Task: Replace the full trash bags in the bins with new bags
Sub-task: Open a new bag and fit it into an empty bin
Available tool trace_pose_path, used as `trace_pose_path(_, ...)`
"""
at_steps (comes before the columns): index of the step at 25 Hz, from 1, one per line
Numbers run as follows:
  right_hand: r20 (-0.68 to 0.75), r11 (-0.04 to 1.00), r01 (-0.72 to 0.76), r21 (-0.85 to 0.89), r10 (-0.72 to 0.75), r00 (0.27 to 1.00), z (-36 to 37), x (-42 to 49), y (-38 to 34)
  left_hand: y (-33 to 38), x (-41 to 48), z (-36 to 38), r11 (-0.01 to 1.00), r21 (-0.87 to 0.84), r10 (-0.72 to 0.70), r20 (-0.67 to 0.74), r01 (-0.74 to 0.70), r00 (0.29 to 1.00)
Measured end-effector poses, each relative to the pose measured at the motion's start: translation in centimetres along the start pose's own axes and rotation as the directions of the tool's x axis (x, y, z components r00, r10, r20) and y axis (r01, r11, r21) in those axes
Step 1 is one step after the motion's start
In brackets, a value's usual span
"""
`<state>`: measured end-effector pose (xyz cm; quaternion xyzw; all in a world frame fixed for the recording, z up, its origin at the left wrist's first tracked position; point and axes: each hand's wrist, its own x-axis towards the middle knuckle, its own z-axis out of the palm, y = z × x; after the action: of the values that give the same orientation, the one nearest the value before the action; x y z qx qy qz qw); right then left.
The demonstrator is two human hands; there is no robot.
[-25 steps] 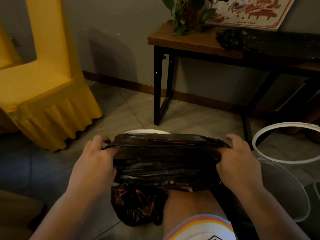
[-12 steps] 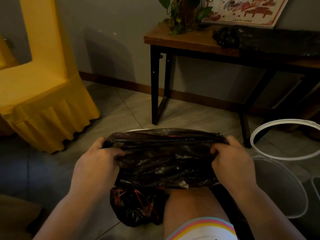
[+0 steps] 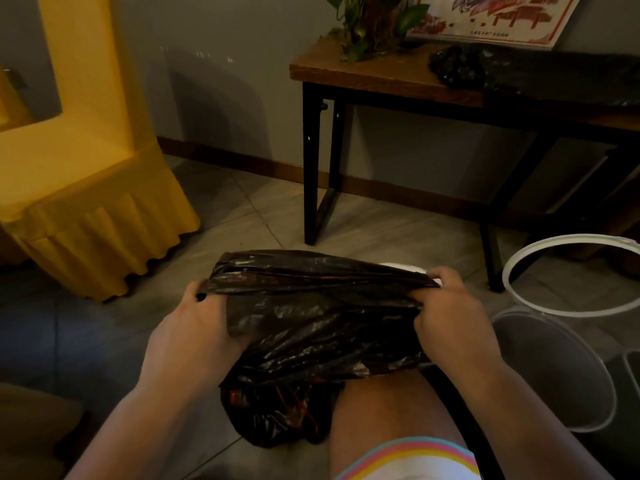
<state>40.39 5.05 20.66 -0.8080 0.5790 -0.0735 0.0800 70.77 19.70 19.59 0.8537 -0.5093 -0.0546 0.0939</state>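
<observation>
A black trash bag [image 3: 322, 317] is stretched between both hands above my knee. My left hand [image 3: 194, 334] grips its left edge and my right hand [image 3: 450, 320] grips its right edge, fingers curled into the plastic. A white bin rim [image 3: 394, 266] peeks out just behind the bag's top edge. Below the stretched bag a full black trash bag [image 3: 277, 414] with red strings lies on the floor beside my leg. A white bin [image 3: 554, 368] with a loose white ring [image 3: 568, 275] stands at the right.
A yellow covered chair [image 3: 79, 188] stands at the left. A dark-legged wooden table [image 3: 384, 77] at the back carries a plant [image 3: 370, 22], a picture and more black bags [image 3: 457, 69]. Another white bin edge [image 3: 632, 382] shows far right.
Both hands have shifted to the right with the bag and bunched its plastic more. The white bin rim now shows near my right hand instead of behind the bag's middle.
</observation>
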Motion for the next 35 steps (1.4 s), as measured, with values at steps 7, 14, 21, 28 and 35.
trace_pose_path(7, 0.000, 0.999, -0.041, 0.008, 0.041, 0.999, 0.4, 0.3, -0.2, -0.4, -0.5, -1.1, 1.000, 0.007, 0.023, -0.272, -0.022, 0.962)
trace_pose_path(14, -0.015, 0.994, 0.080, -0.077, -0.082, 0.997, 1.4, 0.1, -1.9, -3.5, 0.7, 0.4, 0.994, -0.110, -0.024, 0.039, 0.028, 0.999)
trace_pose_path(21, 0.154, 0.940, 0.075, -0.333, -0.024, 0.988, 1.9, 2.0, -6.0, -8.0, 2.5, 1.3, 0.973, -0.232, 0.020, 0.028, -0.013, 0.999)
trace_pose_path(28, 0.270, 0.912, 0.128, -0.390, -0.019, 0.963, 3.6, 5.8, -7.5, -12.6, 4.6, 3.3, 0.895, -0.438, 0.193, 0.203, -0.088, 0.960)
trace_pose_path(35, 0.533, 0.963, 0.211, -0.170, -0.090, 0.842, 10.1, 7.8, -4.5, -11.5, 5.9, 8.8, 0.916, -0.397, 0.172, 0.268, -0.054, 0.948)
